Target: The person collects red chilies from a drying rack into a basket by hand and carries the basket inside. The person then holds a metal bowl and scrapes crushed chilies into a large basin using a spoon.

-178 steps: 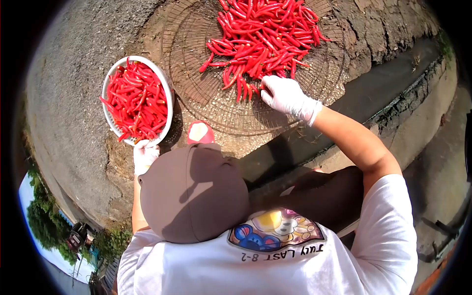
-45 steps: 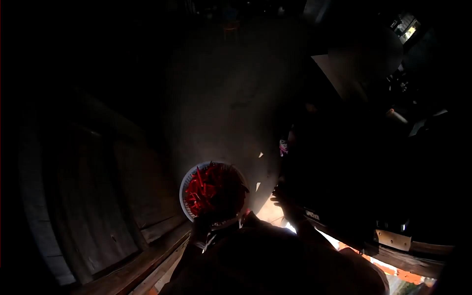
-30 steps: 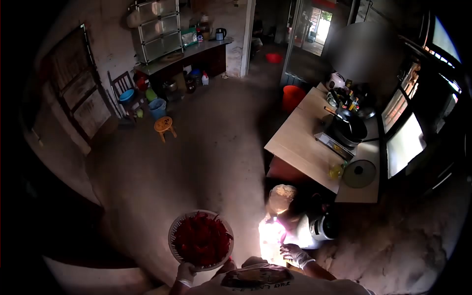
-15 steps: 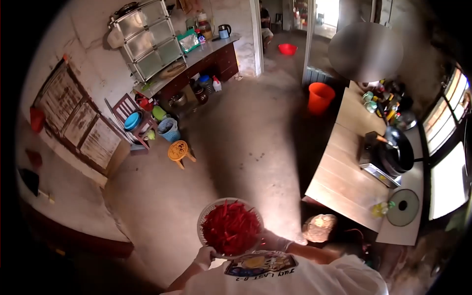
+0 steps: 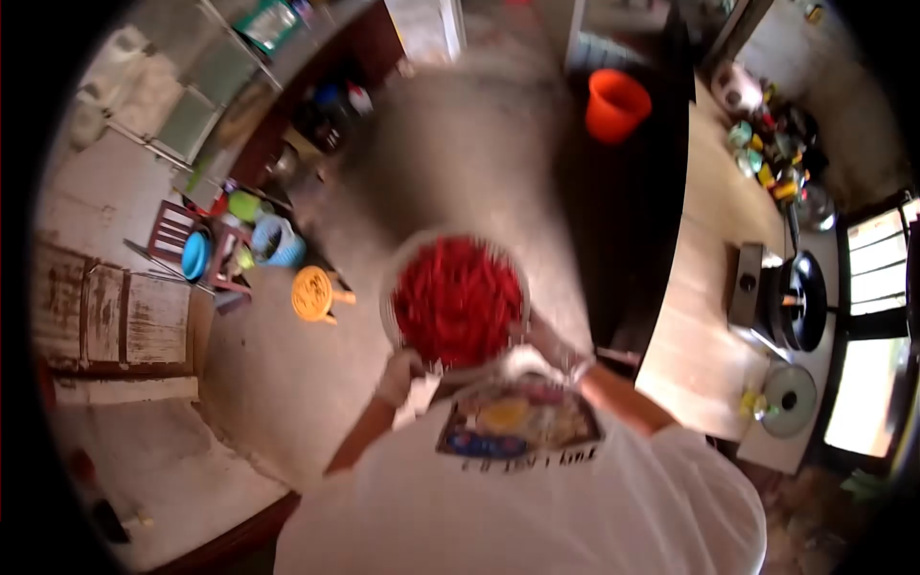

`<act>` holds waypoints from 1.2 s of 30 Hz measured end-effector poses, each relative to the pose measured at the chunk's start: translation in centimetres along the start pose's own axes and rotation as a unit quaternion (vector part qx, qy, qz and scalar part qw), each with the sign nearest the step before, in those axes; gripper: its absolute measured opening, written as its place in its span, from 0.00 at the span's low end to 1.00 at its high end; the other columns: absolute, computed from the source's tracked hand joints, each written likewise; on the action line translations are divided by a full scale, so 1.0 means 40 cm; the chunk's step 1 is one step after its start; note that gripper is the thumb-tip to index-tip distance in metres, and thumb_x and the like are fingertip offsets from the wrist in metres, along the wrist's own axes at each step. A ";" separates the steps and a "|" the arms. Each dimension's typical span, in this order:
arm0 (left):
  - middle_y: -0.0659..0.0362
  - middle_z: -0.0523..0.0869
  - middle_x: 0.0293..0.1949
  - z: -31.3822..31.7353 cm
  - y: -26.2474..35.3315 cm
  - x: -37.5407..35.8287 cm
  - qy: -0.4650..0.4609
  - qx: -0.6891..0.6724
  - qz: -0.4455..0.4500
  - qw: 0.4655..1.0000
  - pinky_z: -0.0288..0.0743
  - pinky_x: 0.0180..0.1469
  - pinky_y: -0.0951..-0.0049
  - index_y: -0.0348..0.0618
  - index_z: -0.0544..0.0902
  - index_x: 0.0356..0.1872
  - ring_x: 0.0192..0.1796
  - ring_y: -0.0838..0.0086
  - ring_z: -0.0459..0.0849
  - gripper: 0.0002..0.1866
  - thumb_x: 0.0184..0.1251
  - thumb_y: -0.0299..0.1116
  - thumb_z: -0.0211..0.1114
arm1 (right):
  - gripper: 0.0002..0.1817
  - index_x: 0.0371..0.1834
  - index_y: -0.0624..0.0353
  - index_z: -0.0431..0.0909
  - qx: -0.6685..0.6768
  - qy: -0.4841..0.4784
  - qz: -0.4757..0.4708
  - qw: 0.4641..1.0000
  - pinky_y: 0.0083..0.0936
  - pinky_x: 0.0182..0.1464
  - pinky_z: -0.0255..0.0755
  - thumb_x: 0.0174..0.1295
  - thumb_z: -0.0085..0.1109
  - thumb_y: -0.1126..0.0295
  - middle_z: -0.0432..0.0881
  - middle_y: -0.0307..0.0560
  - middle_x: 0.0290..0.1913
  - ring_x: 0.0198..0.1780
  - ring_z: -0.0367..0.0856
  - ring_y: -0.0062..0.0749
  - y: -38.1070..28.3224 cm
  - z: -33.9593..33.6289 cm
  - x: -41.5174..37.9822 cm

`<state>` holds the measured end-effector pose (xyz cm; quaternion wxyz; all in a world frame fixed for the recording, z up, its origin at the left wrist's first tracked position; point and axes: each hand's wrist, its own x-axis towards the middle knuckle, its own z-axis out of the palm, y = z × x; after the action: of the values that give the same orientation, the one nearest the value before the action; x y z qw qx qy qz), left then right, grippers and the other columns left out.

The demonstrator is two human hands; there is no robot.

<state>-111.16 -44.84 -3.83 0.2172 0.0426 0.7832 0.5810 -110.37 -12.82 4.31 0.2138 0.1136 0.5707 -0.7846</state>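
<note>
One left hand [image 5: 398, 375] and one right hand [image 5: 553, 347] clasp one basket [image 5: 387, 307] of many chillies [image 5: 460, 302]

Dressed in a loose white cotton-like T-shirt [image 5: 537, 522], softly creased, with short sleeves [image 5: 695, 460]. Printed with a large dark-edged cartoon picture [image 5: 522, 422]: a rounded yellow patch in the middle, blue at one corner, browns and pinks elsewhere. Marked along that picture's edge with black handwriting-like lettering [image 5: 527, 461], motion-blurred. Covered in thin whitish gloves [image 5: 391, 386] on the left hand [image 5: 401, 370] and right hand [image 5: 550, 346]. Bare at the forearms [image 5: 625, 396].
</note>
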 end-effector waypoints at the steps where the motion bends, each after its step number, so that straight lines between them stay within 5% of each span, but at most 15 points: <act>1: 0.59 0.76 0.19 -0.023 0.024 0.091 -0.013 -0.112 -0.043 0.993 0.68 0.29 0.72 0.43 0.75 0.15 0.23 0.74 0.73 0.11 0.53 0.31 0.52 | 0.37 0.75 0.57 0.53 -0.012 0.033 0.003 0.999 0.27 0.61 0.68 0.65 0.59 0.66 0.72 0.48 0.65 0.61 0.73 0.32 0.012 -0.032 0.080; 3: 0.57 0.79 0.22 -0.057 0.136 0.272 0.003 -0.210 -0.178 0.961 0.73 0.28 0.71 0.40 0.77 0.21 0.23 0.72 0.76 0.09 0.53 0.33 0.53 | 0.35 0.74 0.52 0.55 -0.081 0.090 0.023 0.992 0.35 0.59 0.72 0.65 0.59 0.66 0.76 0.47 0.61 0.58 0.76 0.32 -0.104 -0.064 0.181; 8: 0.57 0.79 0.24 -0.108 0.330 0.745 0.001 -0.229 -0.203 0.952 0.75 0.27 0.69 0.36 0.79 0.26 0.26 0.69 0.79 0.10 0.50 0.32 0.55 | 0.33 0.73 0.56 0.56 0.033 0.155 -0.024 0.987 0.29 0.56 0.74 0.65 0.58 0.73 0.76 0.47 0.59 0.55 0.77 0.31 -0.299 -0.202 0.522; 11: 0.55 0.80 0.25 -0.102 0.334 0.945 -0.042 -0.246 -0.164 0.954 0.75 0.27 0.69 0.37 0.78 0.26 0.26 0.68 0.79 0.07 0.50 0.29 0.56 | 0.33 0.73 0.56 0.57 0.057 0.138 -0.028 0.988 0.29 0.57 0.74 0.65 0.58 0.75 0.75 0.44 0.61 0.57 0.77 0.30 -0.335 -0.327 0.665; 13: 0.59 0.79 0.24 -0.111 0.245 1.109 -0.095 -0.050 0.000 0.994 0.76 0.27 0.69 0.37 0.78 0.23 0.26 0.70 0.78 0.07 0.49 0.31 0.57 | 0.34 0.73 0.56 0.57 0.093 0.107 -0.084 0.986 0.28 0.57 0.74 0.64 0.58 0.77 0.76 0.43 0.60 0.56 0.77 0.29 -0.407 -0.424 0.804; 16: 0.57 0.79 0.25 -0.099 0.396 1.272 -0.059 -0.226 -0.130 0.964 0.78 0.28 0.67 0.37 0.79 0.27 0.26 0.67 0.80 0.07 0.49 0.29 0.57 | 0.32 0.71 0.58 0.60 0.064 0.110 -0.070 0.989 0.25 0.55 0.73 0.63 0.59 0.77 0.78 0.41 0.55 0.52 0.77 0.27 -0.582 -0.498 0.943; 17: 0.56 0.79 0.26 -0.105 0.455 1.341 -0.033 -0.326 -0.231 0.916 0.80 0.29 0.66 0.36 0.79 0.29 0.26 0.66 0.80 0.08 0.49 0.29 0.57 | 0.31 0.70 0.59 0.63 0.045 0.122 -0.076 0.989 0.23 0.53 0.73 0.63 0.61 0.75 0.80 0.41 0.50 0.48 0.78 0.26 -0.644 -0.514 1.001; 20: 0.53 0.81 0.28 -0.162 0.527 1.556 -0.030 -0.340 -0.244 0.908 0.82 0.27 0.62 0.34 0.78 0.35 0.27 0.62 0.82 0.13 0.48 0.29 0.57 | 0.33 0.71 0.57 0.62 -0.037 0.147 0.030 0.988 0.23 0.52 0.73 0.61 0.62 0.75 0.80 0.43 0.52 0.51 0.77 0.26 -0.864 -0.539 1.168; 23: 0.52 0.81 0.28 -0.187 0.568 1.755 -0.016 -0.317 -0.255 0.914 0.82 0.27 0.62 0.32 0.78 0.36 0.27 0.61 0.82 0.14 0.48 0.30 0.57 | 0.35 0.72 0.57 0.58 0.021 0.097 -0.054 0.994 0.25 0.57 0.72 0.62 0.61 0.75 0.77 0.42 0.57 0.55 0.75 0.24 -0.917 -0.631 1.352; 30: 0.51 0.82 0.27 -0.296 0.814 2.362 -0.045 -0.167 -0.226 0.958 0.85 0.35 0.67 0.32 0.79 0.31 0.30 0.62 0.84 0.14 0.51 0.35 0.58 | 0.32 0.68 0.53 0.66 -0.018 0.203 -0.006 0.979 0.22 0.46 0.74 0.59 0.64 0.73 0.81 0.38 0.50 0.45 0.79 0.23 -1.173 -0.808 1.826; 36: 0.51 0.83 0.29 -0.345 0.978 2.861 -0.093 -0.105 -0.222 0.965 0.84 0.36 0.66 0.33 0.81 0.30 0.30 0.63 0.84 0.14 0.50 0.37 0.59 | 0.32 0.68 0.55 0.64 0.116 0.229 -0.047 0.965 0.28 0.52 0.76 0.59 0.60 0.79 0.80 0.42 0.53 0.50 0.80 0.28 -1.451 -0.933 2.113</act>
<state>-227.02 -8.07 2.42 0.4160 -0.1015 0.6841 0.5905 -214.45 19.92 5.73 0.0252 0.2873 0.5142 -0.8077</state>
